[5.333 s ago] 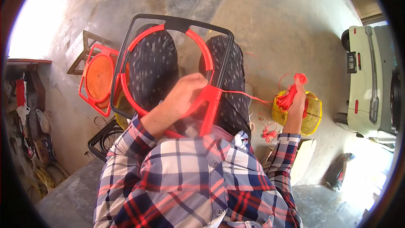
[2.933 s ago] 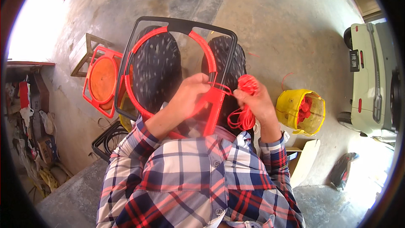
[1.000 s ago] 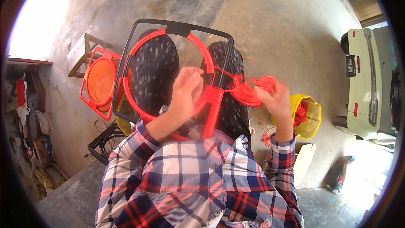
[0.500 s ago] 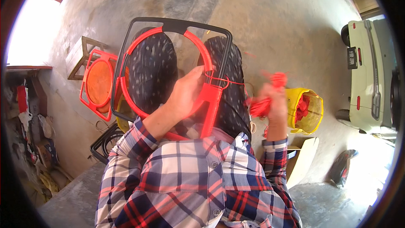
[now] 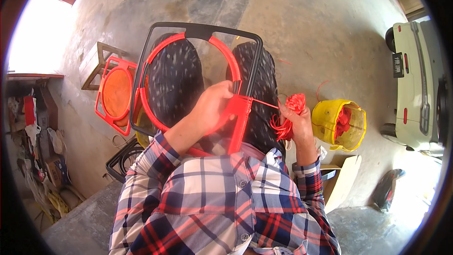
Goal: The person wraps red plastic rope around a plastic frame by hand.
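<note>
A black square frame (image 5: 258,59) with a round ring inside rests across my lap, partly wrapped in red cord (image 5: 225,52). My left hand (image 5: 212,106) is closed round the ring's right side, its fingertips partly hidden by the frame. Close by, the frame's lower right corner is covered in tight red wrapping (image 5: 240,108). To the right, my right hand (image 5: 302,123) grips a bundle of red cord (image 5: 295,104), with loose loops hanging below it. A taut strand runs from the wrapped corner to that hand.
A yellow basket (image 5: 325,118) holding red material stands on the floor at right. At left are a finished-looking red frame with an orange disc (image 5: 116,94) and a wooden stool (image 5: 92,68). A cardboard box (image 5: 347,179) lies near my right elbow; a pale vehicle (image 5: 410,75) stands far right.
The slack loop of cord at the frame's right side has been drawn tight against the wrapped corner. My right hand is still on the bundle; my left hand keeps its hold on the ring.
</note>
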Demonstrator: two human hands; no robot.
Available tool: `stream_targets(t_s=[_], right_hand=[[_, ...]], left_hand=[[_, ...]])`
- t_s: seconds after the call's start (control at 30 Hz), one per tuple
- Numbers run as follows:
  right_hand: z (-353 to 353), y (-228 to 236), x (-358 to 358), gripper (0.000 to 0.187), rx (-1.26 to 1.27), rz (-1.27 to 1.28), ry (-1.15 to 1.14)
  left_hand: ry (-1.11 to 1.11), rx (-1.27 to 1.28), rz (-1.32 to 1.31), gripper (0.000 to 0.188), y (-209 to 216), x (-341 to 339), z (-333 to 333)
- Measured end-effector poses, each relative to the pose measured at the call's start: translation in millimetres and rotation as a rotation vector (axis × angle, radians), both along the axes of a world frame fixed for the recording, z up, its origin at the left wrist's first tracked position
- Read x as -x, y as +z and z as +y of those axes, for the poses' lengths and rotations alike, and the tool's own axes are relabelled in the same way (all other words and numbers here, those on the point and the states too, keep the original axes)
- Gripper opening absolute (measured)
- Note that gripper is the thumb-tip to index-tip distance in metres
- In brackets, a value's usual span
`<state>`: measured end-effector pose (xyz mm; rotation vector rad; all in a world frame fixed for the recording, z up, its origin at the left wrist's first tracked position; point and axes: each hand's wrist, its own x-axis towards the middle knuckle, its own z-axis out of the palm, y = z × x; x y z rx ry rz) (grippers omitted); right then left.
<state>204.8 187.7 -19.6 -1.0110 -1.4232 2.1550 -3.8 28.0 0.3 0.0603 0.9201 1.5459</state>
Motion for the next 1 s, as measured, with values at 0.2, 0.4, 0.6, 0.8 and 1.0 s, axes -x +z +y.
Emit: stream_targets(t_s=[0.2, 0.4, 0.6, 0.8, 1.0], right_hand=[[6.7, -29.9, -5.8, 0.009, -0.047, -0.108, 0.052], [37.1, 16.1, 37.9, 0.033, -0.68, -0.253, 0.103], [0.3, 54.2, 101.4, 0.043, -1.477, -0.018, 0.418], [9.6, 15.8, 82.5, 0.033, -1.422, -0.089, 0.004], [-12.7, 3.9, 80.9, 0.035, -1.369, -0.054, 0.3]], left_hand=[[-0.018, -0.029, -0.021, 0.025, -2.5, -3.5, 0.5], [0.031, -0.012, 0.003, 0.027, -9.2, -5.1, -1.0], [0.368, -0.072, 0.538, 0.038, 12.7, -22.1, 9.6], [0.351, 0.097, 0.165, 0.032, -10.9, -3.9, -1.9], [0.099, 0.187, 0.046, 0.028, 10.3, -5.6, 4.2]])
